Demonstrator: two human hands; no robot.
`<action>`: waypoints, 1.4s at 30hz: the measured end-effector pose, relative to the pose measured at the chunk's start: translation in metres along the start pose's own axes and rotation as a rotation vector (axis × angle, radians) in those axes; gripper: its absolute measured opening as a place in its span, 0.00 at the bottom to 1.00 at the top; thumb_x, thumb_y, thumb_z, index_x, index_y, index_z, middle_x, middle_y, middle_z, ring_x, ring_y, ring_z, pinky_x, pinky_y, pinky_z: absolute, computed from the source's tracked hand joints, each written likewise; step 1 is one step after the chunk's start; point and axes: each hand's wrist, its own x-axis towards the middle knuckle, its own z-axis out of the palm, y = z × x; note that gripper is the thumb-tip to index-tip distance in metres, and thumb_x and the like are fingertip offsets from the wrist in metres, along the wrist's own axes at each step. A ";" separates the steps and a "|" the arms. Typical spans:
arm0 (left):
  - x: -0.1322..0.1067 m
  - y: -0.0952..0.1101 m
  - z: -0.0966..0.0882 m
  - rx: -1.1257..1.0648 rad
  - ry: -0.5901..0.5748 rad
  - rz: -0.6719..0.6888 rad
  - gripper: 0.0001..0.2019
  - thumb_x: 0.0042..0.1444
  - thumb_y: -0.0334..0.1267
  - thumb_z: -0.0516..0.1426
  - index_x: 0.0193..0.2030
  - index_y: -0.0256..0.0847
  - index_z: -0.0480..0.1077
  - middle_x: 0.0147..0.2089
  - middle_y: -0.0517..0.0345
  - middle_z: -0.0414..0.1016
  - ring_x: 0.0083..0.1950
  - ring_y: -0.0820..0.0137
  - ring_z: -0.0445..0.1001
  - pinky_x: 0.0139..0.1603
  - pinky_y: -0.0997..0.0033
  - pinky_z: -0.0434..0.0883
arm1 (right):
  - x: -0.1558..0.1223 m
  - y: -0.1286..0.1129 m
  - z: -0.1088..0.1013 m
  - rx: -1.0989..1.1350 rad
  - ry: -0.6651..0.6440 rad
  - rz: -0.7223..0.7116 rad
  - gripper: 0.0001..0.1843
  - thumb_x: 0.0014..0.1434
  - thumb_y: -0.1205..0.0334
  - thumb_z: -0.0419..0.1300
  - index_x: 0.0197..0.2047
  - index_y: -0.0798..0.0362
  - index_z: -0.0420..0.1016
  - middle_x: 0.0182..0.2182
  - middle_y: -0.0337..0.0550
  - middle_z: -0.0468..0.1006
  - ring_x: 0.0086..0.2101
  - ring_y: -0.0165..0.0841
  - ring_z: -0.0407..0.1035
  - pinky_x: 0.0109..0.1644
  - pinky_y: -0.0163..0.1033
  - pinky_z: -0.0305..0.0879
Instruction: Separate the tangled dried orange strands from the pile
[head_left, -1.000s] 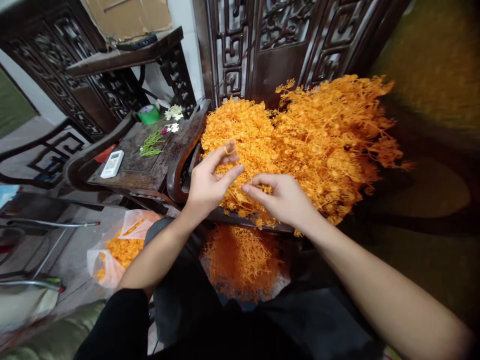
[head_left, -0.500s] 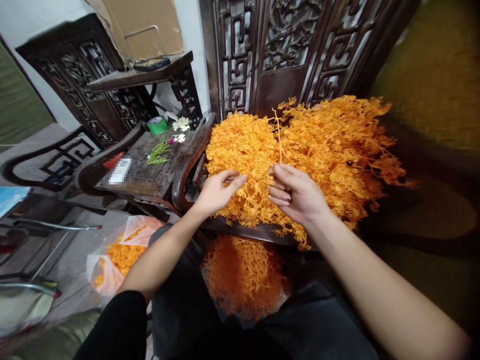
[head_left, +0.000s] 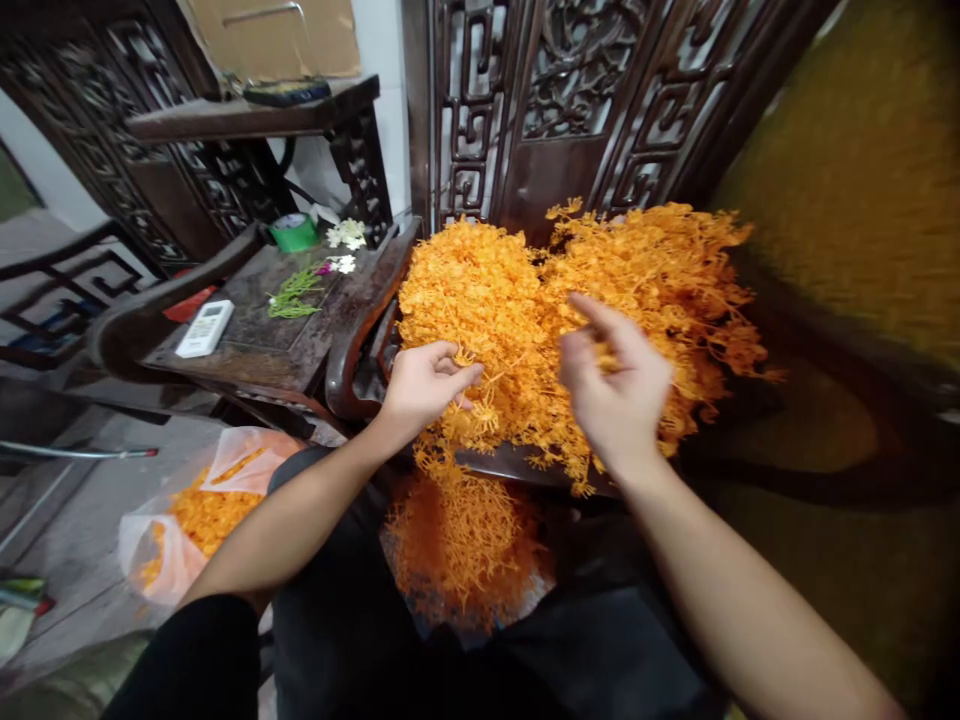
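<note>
A heap of orange plastic flower sprigs (head_left: 480, 270) covers a dark wooden seat in front of me. My left hand (head_left: 424, 385) is at its front left, thumb and fingers closed on an orange plastic flower sprig (head_left: 486, 412), whose branched tips show beside and below the fingers. To the right, my right hand (head_left: 619, 390) hovers over the heap, slightly blurred, with its index finger stretched out and apart from the thumb; nothing shows in it. Below the seat's edge, between my knees, lies a pile of thin orange stems (head_left: 469, 545).
A wooden chair at left bears a white remote control (head_left: 205, 328), green tape (head_left: 293, 232), green sprigs (head_left: 296, 292) and white flowers (head_left: 346, 235). On the floor stands a plastic bag (head_left: 169, 560) with orange pieces. A carved wooden backrest (head_left: 562, 165) rises behind the heap.
The thin upright stem at my right hand's fingertips is gone from there; that hand has opened. My left hand has closed on a sprig. The view has shifted slightly right.
</note>
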 end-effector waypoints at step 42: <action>-0.030 0.025 0.022 -0.191 -0.458 -0.035 0.22 0.66 0.53 0.56 0.26 0.41 0.64 0.21 0.65 0.61 0.19 0.79 0.58 0.20 0.74 0.58 | 0.035 0.042 -0.012 0.065 0.219 0.438 0.27 0.66 0.38 0.57 0.24 0.48 0.60 0.18 0.34 0.59 0.19 0.27 0.51 0.23 0.36 0.45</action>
